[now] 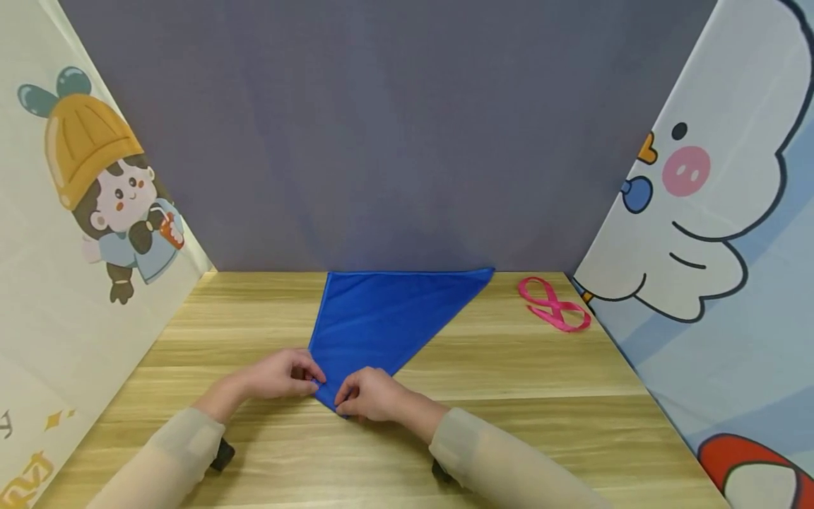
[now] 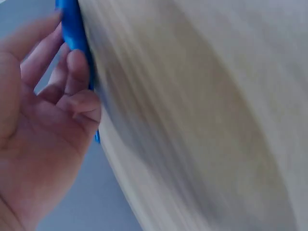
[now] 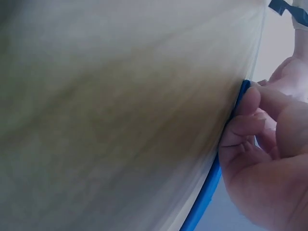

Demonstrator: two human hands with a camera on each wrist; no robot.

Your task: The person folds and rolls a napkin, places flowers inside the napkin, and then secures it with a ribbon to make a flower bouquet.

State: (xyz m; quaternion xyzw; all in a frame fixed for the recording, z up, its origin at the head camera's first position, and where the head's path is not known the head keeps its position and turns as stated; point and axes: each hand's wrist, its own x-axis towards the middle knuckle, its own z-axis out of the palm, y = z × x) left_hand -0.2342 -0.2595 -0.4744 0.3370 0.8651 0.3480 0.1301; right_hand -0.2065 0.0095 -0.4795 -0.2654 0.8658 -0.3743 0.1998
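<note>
A blue cloth (image 1: 375, 311) lies on the wooden table, its straight back edge along the grey backdrop and its short near edge between the hands. My left hand (image 1: 286, 375) pinches the cloth at its near left corner with thumb and forefinger. Close beside it, my right hand (image 1: 372, 396) pinches the same near edge by the lower tip. In the left wrist view, the left hand's (image 2: 53, 120) fingertips meet the blue cloth (image 2: 74, 29). The right wrist view has the right hand's (image 3: 260, 139) thumb and forefinger at the cloth's blue edge (image 3: 204, 202).
A pink ribbon (image 1: 553, 305) lies looped and crossed at the back right of the table (image 1: 509, 396). A grey backdrop (image 1: 394, 141) rises behind the table. Printed cartoon panels stand at the left (image 1: 38, 233) and right (image 1: 712, 367).
</note>
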